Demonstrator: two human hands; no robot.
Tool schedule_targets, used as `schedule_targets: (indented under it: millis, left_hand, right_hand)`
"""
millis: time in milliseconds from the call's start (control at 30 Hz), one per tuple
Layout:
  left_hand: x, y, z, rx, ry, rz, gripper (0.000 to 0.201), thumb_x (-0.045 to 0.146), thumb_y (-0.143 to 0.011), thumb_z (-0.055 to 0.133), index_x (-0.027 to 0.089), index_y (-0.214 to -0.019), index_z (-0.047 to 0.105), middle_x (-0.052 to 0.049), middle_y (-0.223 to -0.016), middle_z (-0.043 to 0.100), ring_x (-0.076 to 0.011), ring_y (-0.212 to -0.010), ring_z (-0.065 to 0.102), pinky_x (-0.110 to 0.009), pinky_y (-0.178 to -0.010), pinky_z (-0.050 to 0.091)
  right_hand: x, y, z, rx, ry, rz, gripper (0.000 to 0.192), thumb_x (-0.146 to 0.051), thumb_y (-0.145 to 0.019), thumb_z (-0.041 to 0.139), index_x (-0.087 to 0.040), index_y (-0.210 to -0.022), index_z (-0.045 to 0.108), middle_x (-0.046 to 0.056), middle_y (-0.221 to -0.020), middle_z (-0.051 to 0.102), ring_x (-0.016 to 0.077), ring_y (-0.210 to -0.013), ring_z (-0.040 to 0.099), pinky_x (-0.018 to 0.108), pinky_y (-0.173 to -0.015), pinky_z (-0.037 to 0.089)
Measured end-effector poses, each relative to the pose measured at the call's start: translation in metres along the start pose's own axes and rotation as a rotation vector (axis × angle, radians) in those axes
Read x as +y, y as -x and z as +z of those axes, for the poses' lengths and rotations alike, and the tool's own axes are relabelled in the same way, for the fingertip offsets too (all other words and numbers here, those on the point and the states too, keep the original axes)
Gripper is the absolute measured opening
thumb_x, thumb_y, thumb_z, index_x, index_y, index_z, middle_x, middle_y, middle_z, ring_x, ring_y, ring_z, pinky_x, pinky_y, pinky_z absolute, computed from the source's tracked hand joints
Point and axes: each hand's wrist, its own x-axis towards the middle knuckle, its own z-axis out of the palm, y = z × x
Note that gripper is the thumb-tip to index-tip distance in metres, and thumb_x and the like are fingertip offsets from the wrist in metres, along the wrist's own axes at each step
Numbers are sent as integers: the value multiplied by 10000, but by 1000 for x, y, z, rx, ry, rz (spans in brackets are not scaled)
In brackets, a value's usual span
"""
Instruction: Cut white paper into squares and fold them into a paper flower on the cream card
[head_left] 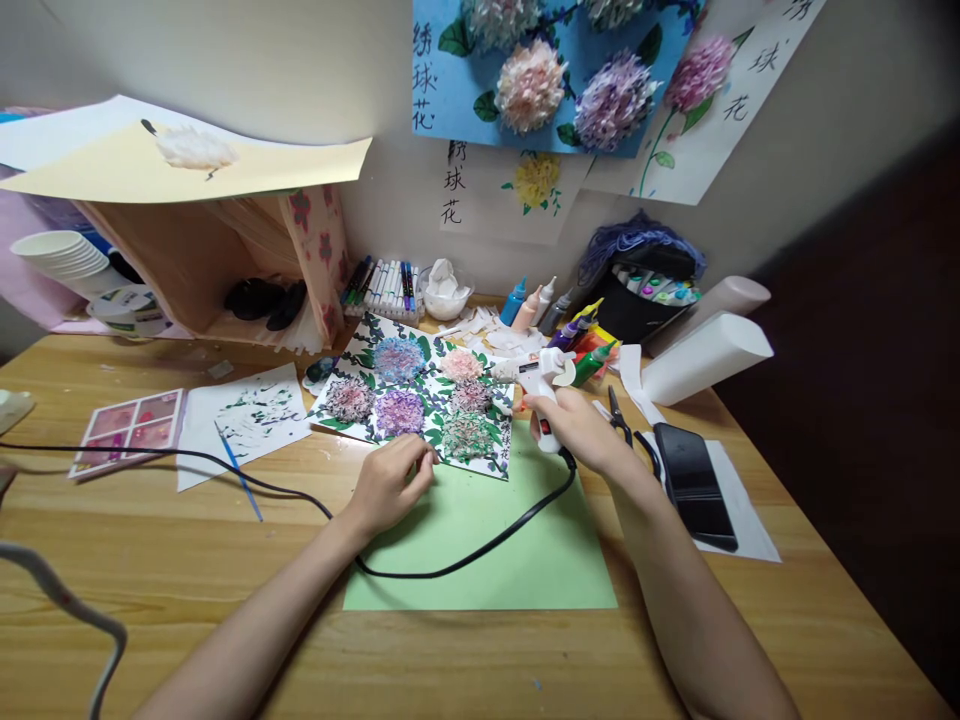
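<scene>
Wooden planks of the surface (480,650) run under everything, and paper flower pictures (555,80) hang on the wall at twelve o'clock. My right hand (574,428) is clamped around the grip of a white glue gun (541,385), its nozzle pointing left over the flower collage (420,400). The gun's black cord (465,555) loops down across the green sheet (495,550) and away toward nine o'clock. My left hand (390,485) rests at the collage's near edge, fingers curled together (whether they pinch something I cannot tell). The collage itself lies partly on the green sheet, at twelve o'clock from my left hand.

At three o'clock from my right hand lie black scissors (619,415) and a dark phone (694,480) on white paper. At nine o'clock of the collage sit a blue paintbrush (240,470) on a paint-dabbed sheet and a pink paint palette (131,425). Marker pens (382,290) and squeeze bottles (529,305) line the wall.
</scene>
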Motion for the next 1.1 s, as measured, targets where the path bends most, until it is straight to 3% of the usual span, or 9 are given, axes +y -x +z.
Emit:
schedule_targets:
  millis: [367, 567, 700, 800, 1100]
  left_hand:
    - [4, 2, -2, 6, 11, -11, 181, 186, -873, 380, 173, -745, 508, -6, -696, 534, -115, -648, 479, -243, -622, 357]
    - [4, 2, 0, 19, 6, -5, 180, 185, -871, 379, 175, -745, 507, -4, -695, 536, -114, -644, 483, -240, -616, 356]
    - [2, 3, 2, 20, -1, 0, 177, 182, -870, 384, 176, -736, 500, 0, -690, 536, -110, -639, 483, -236, -614, 354]
    - [1, 3, 3, 26, -2, -1, 177, 185, -869, 386, 176, -735, 502, 2, -690, 539, -108, -639, 486, -234, -615, 357]
    - [2, 2, 2, 28, 14, -3, 198, 202, -868, 372, 176, -738, 518, -11, -696, 551, -120, -651, 498, -246, -625, 369]
  right_hand:
    - [4, 5, 13, 28, -83, -25, 437, -443, -796, 400, -169, -473, 510, 29, -470, 541, 152, -496, 515, 264, -556, 373]
    - [17, 18, 21, 132, -26, -33, 496, -520, -815, 397, -158, -509, 542, 51, -526, 584, 170, -548, 547, 274, -588, 376]
    - [20, 34, 19, 11, -8, -146, 503, -487, -857, 344, -161, -536, 552, 38, -558, 591, 156, -559, 546, 266, -607, 376]
    - [18, 44, 18, -74, 40, -111, 477, -483, -850, 364, -162, -545, 541, 36, -567, 590, 157, -556, 541, 268, -588, 366]
    - [15, 43, 27, -114, 55, -32, 384, -412, -835, 369, -152, -655, 587, 19, -587, 566, 164, -583, 537, 258, -557, 344]
